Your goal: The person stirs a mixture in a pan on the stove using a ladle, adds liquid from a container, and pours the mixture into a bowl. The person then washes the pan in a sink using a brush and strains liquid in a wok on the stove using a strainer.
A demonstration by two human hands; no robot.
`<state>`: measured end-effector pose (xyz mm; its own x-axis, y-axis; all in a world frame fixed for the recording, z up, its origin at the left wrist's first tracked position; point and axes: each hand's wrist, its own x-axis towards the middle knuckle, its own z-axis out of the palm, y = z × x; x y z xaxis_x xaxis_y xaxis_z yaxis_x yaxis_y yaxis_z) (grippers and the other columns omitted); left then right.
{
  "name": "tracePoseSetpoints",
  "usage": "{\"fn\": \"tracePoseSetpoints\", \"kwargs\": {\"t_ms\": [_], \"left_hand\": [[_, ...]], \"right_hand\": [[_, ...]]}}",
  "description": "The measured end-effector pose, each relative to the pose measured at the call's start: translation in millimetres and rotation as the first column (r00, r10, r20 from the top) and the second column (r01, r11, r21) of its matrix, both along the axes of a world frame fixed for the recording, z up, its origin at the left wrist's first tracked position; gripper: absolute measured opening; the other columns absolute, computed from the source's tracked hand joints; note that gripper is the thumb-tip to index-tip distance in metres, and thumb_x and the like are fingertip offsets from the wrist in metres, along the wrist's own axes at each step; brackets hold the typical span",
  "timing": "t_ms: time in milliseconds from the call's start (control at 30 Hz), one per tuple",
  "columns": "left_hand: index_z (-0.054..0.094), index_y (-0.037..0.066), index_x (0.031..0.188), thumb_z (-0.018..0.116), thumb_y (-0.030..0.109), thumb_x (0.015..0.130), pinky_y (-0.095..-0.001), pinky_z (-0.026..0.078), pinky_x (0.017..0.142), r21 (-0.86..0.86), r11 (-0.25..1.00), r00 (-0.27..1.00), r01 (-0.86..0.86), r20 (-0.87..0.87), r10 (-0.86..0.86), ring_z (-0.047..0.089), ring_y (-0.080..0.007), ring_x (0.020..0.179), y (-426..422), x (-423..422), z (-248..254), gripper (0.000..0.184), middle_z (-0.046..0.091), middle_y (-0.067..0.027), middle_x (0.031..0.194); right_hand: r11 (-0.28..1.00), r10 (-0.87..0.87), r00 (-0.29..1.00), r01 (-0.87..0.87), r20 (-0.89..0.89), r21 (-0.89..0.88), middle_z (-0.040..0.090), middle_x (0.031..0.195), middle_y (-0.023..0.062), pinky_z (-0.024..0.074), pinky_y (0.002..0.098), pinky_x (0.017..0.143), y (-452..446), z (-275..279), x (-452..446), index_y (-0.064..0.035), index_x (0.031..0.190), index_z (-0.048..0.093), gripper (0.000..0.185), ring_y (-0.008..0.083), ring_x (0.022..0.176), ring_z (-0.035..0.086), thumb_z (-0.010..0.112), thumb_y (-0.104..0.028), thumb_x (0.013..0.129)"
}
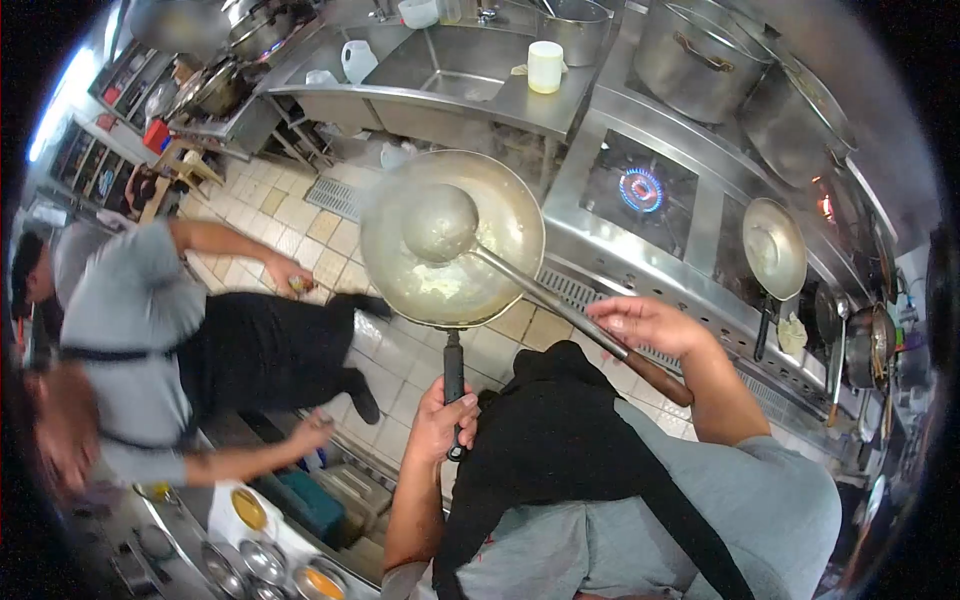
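My left hand (441, 420) is wrapped round the black handle of a wide frying pan (520, 240), held up over the floor tiles. Whitish residue and moisture show on the pan's inside, with a haze of steam above. A large ladle (440, 222) lies across the pan, its round bowl within the rim. Its long metal shaft runs down to a brown wooden grip beside my right hand (650, 325). The fingers of that hand curl loosely at the shaft; the contact is partly hidden.
A lit gas burner (641, 190) burns on the steel stove at right, near a second pan (774, 250) and large stockpots (690, 70). A white tub (545, 67) stands by the sink (440, 65). A co-worker (140, 330) in a black apron stands close at left, above food containers (250, 508).
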<state>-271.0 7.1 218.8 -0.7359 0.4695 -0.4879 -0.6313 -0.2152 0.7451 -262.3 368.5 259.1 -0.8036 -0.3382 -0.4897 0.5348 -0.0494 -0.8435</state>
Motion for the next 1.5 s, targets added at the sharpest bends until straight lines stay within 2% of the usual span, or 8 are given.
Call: {"fn": "tracePoseSetpoints", "kwargs": {"t_ms": [67,233,400,467,600,800,1000,1500], "left_hand": [[0.048,0.006,0.096,0.058,0.007,0.091,-0.0276,0.040,0.037,0.012,0.999,0.999,0.040,0.010,-0.040,0.044,-0.0116,0.039,-0.4,-39.1,-3.0,0.011,0.046,-0.0022,0.061],[0.048,0.006,0.095,0.058,0.009,0.091,-0.0272,0.040,0.037,-0.035,0.994,0.995,0.102,0.005,-0.102,0.046,-0.0114,0.040,16.4,-135.7,-4.0,0.012,0.046,-0.0021,0.062],[0.048,0.006,0.093,0.058,0.010,0.091,-0.0278,0.041,0.037,-0.044,0.998,0.999,0.048,0.010,-0.047,0.045,-0.0115,0.041,24.1,-219.1,0.8,0.010,0.046,-0.0018,0.061],[0.048,0.006,0.092,0.058,0.010,0.091,-0.0281,0.041,0.037,-0.037,0.999,0.999,0.029,0.042,-0.027,0.045,-0.0117,0.040,21.2,-247.5,3.4,0.011,0.046,-0.0020,0.061],[0.048,0.005,0.092,0.059,0.010,0.090,-0.0278,0.040,0.036,-0.031,0.999,0.999,-0.042,-0.005,0.042,0.043,-0.0122,0.039,7.7,-318.7,6.7,0.013,0.045,-0.0026,0.060],[0.047,0.006,0.088,0.056,0.011,0.090,-0.0277,0.039,0.035,-0.129,0.991,0.997,0.037,-0.055,-0.044,0.043,-0.0116,0.038,-9.3,-465.4,3.4,0.010,0.046,-0.0021,0.060],[0.046,0.009,0.081,0.057,0.014,0.091,-0.0257,0.037,0.036,-0.188,0.947,0.965,0.260,0.032,-0.259,0.043,-0.0097,0.040,-8.4,-607.0,-3.8,0.015,0.045,0.0005,0.060],[0.053,0.008,0.080,0.063,0.018,0.090,-0.0291,0.040,0.042,-0.103,0.815,0.806,0.570,0.263,-0.531,0.047,-0.0103,0.047,126.0,-820.8,-96.2,0.017,0.052,-0.0006,0.063]], "right_hand": [[0.969,-0.079,0.993,0.097,0.087,-0.225,0.066,0.110,0.0114,0.0535,0.0286,0.064,-8.9,-8.1,-16.2,-0.0063,0.135,0.050,0.042,0.0181,0.079,0.067,0.055,-0.026,0.099],[0.933,-0.155,0.964,0.215,0.217,-0.289,0.065,0.077,0.0084,0.0422,0.0232,0.041,-19.5,-8.2,-93.7,-0.0042,0.126,0.053,0.033,0.0092,0.049,0.051,0.055,-0.017,0.096],[0.963,-0.134,0.987,0.151,0.091,-0.222,0.052,0.066,-0.0013,0.0399,0.0216,0.041,-9.9,-14.1,-191.1,-0.0052,0.128,0.053,0.035,0.0073,0.047,0.050,0.057,-0.016,0.095],[0.997,-0.056,0.993,0.050,-0.101,-0.055,0.052,0.067,-0.0020,0.0395,0.0207,0.044,-11.5,-12.2,-224.6,-0.0051,0.131,0.053,0.038,0.0055,0.048,0.048,0.057,-0.012,0.094],[0.988,-0.145,0.977,0.150,-0.156,0.021,0.051,0.066,-0.0034,0.0385,0.0195,0.045,-23.2,-4.1,-281.0,-0.0052,0.136,0.050,0.043,0.0036,0.049,0.047,0.057,-0.010,0.094],[0.932,-0.362,0.920,0.363,-0.150,-0.021,0.052,0.066,-0.0037,0.0376,0.0192,0.042,-50.2,0.5,-360.6,-0.0056,0.139,0.047,0.048,0.0042,0.045,0.046,0.058,-0.012,0.094],[0.755,-0.651,0.741,0.655,-0.163,-0.035,0.053,0.067,-0.0031,0.0393,0.0206,0.040,-80.6,12.4,-409.5,-0.0047,0.140,0.045,0.049,0.0058,0.046,0.047,0.057,-0.013,0.093],[0.568,-0.818,0.574,0.815,-0.031,0.114,0.052,0.066,-0.0018,0.0390,0.0223,0.040,-70.9,-17.3,-460.3,-0.0059,0.136,0.049,0.045,0.0077,0.047,0.048,0.058,-0.015,0.094]]}}
